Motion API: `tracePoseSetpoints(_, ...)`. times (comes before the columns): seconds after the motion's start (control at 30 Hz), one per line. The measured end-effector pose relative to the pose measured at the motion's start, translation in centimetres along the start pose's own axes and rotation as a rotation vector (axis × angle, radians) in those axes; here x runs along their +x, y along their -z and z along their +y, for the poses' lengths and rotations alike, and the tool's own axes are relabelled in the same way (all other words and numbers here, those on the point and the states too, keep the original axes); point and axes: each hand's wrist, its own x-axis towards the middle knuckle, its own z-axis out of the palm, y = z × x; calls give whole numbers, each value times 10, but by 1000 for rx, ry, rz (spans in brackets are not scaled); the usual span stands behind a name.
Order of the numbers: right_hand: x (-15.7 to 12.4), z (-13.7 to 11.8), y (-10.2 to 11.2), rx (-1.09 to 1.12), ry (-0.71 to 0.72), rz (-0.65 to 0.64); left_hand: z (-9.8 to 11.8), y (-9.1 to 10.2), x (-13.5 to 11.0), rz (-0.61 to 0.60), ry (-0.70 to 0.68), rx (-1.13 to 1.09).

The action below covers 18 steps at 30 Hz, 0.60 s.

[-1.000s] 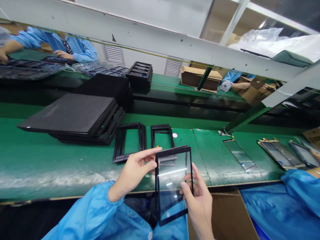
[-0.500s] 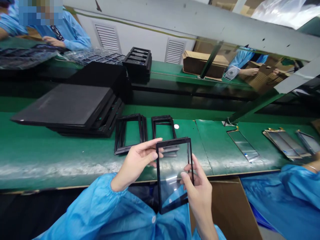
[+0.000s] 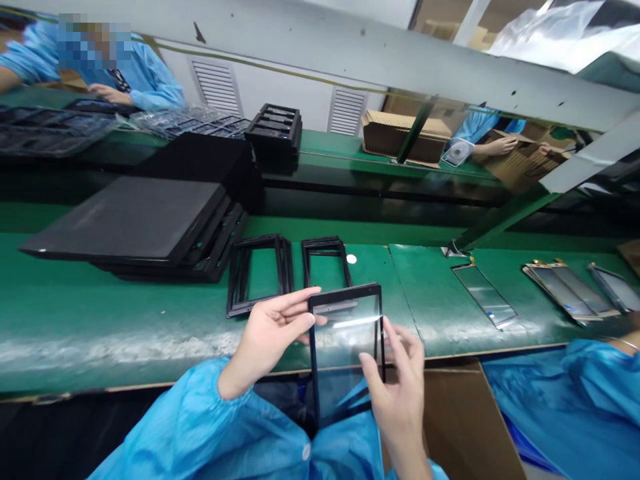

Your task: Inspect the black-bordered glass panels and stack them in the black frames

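Glass panel (image 3: 345, 353) w/ black border held up over edge of green bench (image 3: 125, 313), L hand (image 3: 273, 333) and R hand (image 3: 395, 393) clamped on opposite side edges; judged light, stiff, prob. fragile & slippery, so best taken by border only.

A crinkly light-blue smock (image 3: 200, 433) with gathered cuffs (image 3: 227, 380) and a white snap (image 3: 306, 452).

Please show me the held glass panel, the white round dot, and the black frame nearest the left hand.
Glass panel (image 3: 345, 353), head view, clear pane.
White round dot (image 3: 351, 259), head view, its centre.
Black frame (image 3: 284, 273), head view, right side bar.
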Motion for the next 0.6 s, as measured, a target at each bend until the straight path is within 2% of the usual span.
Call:
tracePoseSetpoints(0.07, 14, -6, 6, 7, 56, 77, 4, -1, -4, -1, -3, 61)
tracePoseSetpoints(0.1, 22, -11, 9, 77, 31, 53, 4, -1, -6, -6, -7, 93)
tracePoseSetpoints(0.2, 43, -23, 16, 354, -165, -157, 4, 1, -14, -18, -24, 165)
tracePoseSetpoints(0.27, 51, -30, 16, 458, -263, -229, 4, 3, -18, -10, -22, 203)
tracePoseSetpoints(0.47, 49, -44, 10, 590, -282, -212, 8, 9, -22, 68, 28, 289)
tracePoseSetpoints(0.6, 46, -48, 7, 590, -282, -199, 2, 19, -19, 35, 17, 320)
